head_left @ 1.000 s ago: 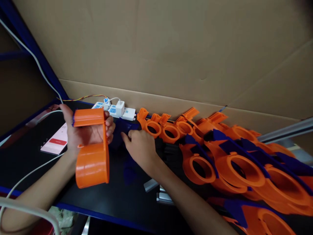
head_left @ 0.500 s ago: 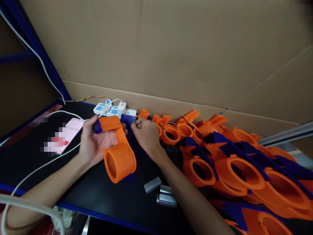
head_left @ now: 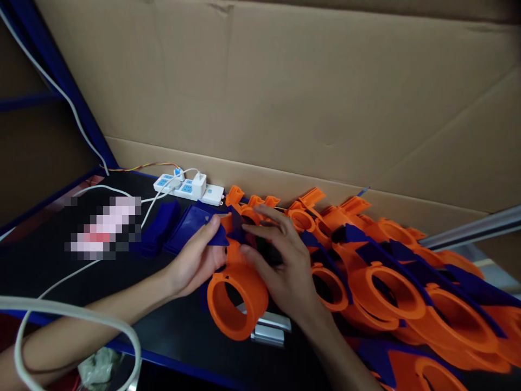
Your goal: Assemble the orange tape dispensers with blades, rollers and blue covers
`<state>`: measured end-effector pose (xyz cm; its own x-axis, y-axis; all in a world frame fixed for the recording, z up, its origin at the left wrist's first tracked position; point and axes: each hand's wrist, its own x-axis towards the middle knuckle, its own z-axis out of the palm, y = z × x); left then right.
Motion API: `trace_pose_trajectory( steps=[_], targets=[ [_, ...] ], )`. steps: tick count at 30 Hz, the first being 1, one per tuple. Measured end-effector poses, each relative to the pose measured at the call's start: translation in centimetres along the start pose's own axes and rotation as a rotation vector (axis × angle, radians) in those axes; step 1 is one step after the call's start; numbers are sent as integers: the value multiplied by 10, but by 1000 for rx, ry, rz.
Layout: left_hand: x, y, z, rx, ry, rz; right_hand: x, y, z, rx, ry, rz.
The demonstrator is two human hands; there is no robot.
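Observation:
Both hands meet over an orange plastic part [head_left: 236,296] with a wide round collar, held low over the black bench near its front edge. My left hand [head_left: 195,260] grips its upper end, fingers closed on it where a small dark blue piece [head_left: 220,237] sits. My right hand [head_left: 285,260] lies over the right side of the part, fingers bent and pressing on it. The part's top is hidden between the hands.
A long row of matching orange and blue parts [head_left: 391,277] fills the bench to the right. Flat blue pieces [head_left: 175,228] lie left of my hands, with a blurred phone [head_left: 103,231], a white power strip [head_left: 189,187] and cables. Small metal blocks [head_left: 271,328] lie under the part. Cardboard walls the back.
The orange part has moved right and down toward the bench, its collar now facing me. My right hand came from pinching a blue piece to lying over the part.

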<state>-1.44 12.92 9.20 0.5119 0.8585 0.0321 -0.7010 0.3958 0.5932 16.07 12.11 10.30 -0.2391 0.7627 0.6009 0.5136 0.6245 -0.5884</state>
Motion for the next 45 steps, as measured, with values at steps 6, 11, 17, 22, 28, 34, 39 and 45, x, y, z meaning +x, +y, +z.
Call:
trace_pose_trajectory(
  steps=[6,11,17,22,28,34,39,45],
  targets=[
    [15,-3,7,116,101,138,-6,11,-20,144,-36,133],
    [19,-5,0,193,205,230,-13,3,-16,33,-5,136],
    [14,-9,-8,252,203,204,-18,0,-7,52,20,194],
    [14,-7,-8,276,192,203,-19,-1,-6,87,27,239],
    [10,-9,-10,347,275,188,-21,0,-1,61,6,229],
    [4,-8,-15,358,240,161,-23,-5,0,77,-1,225],
    [1,-8,-18,411,253,161,-24,-6,-1,97,0,265],
    [0,-7,-15,526,222,211,-26,1,-3,172,-36,315]
  ],
)
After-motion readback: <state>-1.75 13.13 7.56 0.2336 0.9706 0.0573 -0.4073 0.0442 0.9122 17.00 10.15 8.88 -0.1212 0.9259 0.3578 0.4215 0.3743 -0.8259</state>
